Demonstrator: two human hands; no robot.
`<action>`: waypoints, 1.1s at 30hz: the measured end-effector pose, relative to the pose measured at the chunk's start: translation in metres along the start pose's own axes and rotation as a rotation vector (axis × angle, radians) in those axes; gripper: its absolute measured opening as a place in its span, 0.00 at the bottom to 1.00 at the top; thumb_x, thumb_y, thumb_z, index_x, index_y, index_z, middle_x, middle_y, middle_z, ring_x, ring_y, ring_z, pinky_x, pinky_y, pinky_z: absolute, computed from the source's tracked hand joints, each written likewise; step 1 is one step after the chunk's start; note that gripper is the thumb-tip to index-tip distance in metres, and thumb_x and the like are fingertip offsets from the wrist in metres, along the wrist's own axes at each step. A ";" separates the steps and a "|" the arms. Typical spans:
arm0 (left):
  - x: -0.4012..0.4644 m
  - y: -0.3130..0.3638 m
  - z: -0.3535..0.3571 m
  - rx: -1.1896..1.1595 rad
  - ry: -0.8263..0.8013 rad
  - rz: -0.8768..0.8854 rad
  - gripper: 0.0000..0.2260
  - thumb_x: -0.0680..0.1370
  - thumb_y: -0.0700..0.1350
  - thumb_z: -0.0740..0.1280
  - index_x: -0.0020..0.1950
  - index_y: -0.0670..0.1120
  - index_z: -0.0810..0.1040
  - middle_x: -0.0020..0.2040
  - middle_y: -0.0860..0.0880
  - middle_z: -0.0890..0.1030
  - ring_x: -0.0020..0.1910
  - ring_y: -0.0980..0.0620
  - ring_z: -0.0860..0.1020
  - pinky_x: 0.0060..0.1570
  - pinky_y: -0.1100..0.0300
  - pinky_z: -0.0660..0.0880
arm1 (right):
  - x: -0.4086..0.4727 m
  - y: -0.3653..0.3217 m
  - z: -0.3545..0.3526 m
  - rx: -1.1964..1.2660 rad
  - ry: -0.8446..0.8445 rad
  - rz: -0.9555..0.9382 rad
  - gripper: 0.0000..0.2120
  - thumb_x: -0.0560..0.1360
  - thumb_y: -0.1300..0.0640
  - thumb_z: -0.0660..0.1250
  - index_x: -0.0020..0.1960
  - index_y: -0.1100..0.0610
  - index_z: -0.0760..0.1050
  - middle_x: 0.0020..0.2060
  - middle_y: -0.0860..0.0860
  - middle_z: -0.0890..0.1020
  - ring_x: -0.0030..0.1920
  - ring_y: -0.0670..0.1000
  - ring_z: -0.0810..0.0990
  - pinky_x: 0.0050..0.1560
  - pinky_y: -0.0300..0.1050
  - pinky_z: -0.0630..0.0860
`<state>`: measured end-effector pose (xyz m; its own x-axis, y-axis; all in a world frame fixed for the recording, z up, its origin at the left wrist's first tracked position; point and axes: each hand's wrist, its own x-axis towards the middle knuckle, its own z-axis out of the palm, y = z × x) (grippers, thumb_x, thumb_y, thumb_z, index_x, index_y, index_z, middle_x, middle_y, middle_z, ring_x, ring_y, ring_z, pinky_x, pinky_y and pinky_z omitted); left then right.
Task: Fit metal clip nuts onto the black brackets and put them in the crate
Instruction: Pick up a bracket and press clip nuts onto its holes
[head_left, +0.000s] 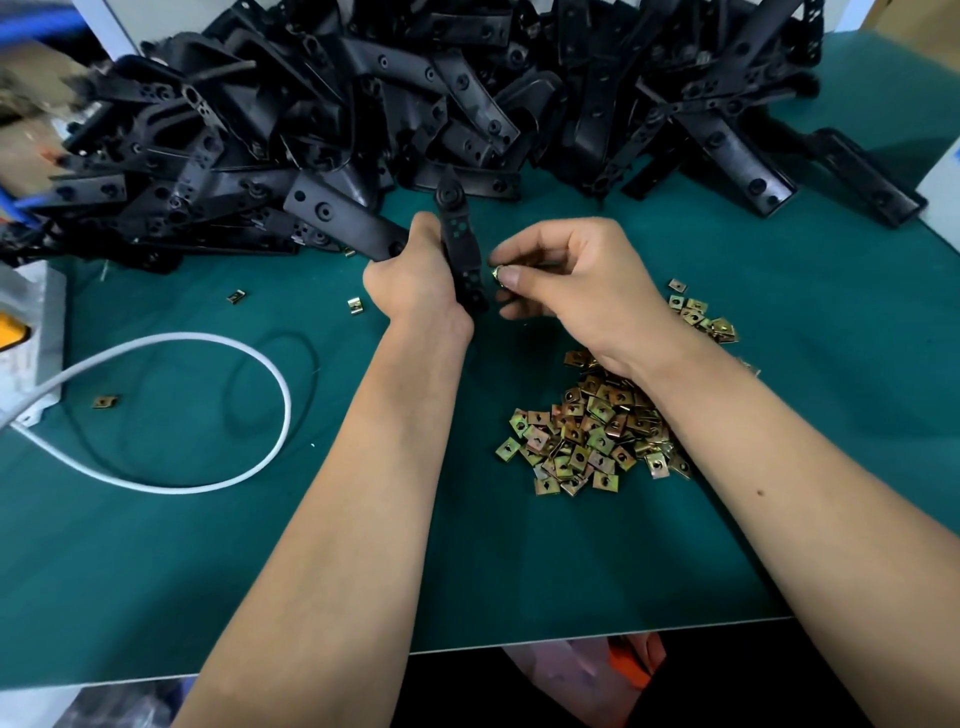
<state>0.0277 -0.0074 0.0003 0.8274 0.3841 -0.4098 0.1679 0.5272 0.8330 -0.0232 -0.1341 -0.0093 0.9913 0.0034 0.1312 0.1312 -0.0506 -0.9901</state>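
Two hands meet over the green desk (260, 545). My left hand (415, 280) grips a black bracket (460, 244) upright, fingers curled round it; my right hand (571, 283) pinches one clip nut (497, 274) against the bracket's edge. Loose clip nuts (587, 431) lie heaped under my right wrist — more brackets (415, 104) piled beyond both hands.

Left hand (415, 280) grips bracket (460, 244); right hand (576, 280) pinches clip nut (497, 274).

Green table mat (779, 467), looped white cable (260, 364) at left, white box (36, 332) at left edge
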 end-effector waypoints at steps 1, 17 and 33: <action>0.000 0.000 0.000 0.002 0.004 0.003 0.11 0.73 0.40 0.72 0.41 0.45 0.69 0.32 0.48 0.75 0.27 0.49 0.72 0.28 0.59 0.72 | 0.000 -0.001 -0.001 -0.009 0.005 -0.006 0.11 0.76 0.71 0.72 0.48 0.56 0.85 0.39 0.51 0.87 0.38 0.49 0.86 0.43 0.40 0.82; -0.001 -0.002 0.002 -0.005 0.028 0.033 0.10 0.74 0.38 0.71 0.42 0.44 0.70 0.33 0.47 0.76 0.26 0.49 0.73 0.28 0.59 0.73 | -0.001 -0.002 0.003 0.058 0.031 0.038 0.11 0.73 0.71 0.75 0.53 0.61 0.81 0.38 0.54 0.87 0.38 0.50 0.86 0.42 0.40 0.81; -0.002 -0.003 0.001 0.009 0.052 0.083 0.09 0.73 0.37 0.71 0.41 0.45 0.70 0.33 0.48 0.76 0.27 0.50 0.74 0.29 0.58 0.73 | -0.004 -0.008 0.002 0.026 0.017 0.043 0.12 0.72 0.71 0.75 0.53 0.61 0.80 0.38 0.54 0.87 0.39 0.52 0.86 0.41 0.42 0.82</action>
<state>0.0259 -0.0104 -0.0011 0.8097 0.4649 -0.3581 0.1054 0.4850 0.8681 -0.0284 -0.1320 -0.0021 0.9959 -0.0147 0.0891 0.0887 -0.0243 -0.9958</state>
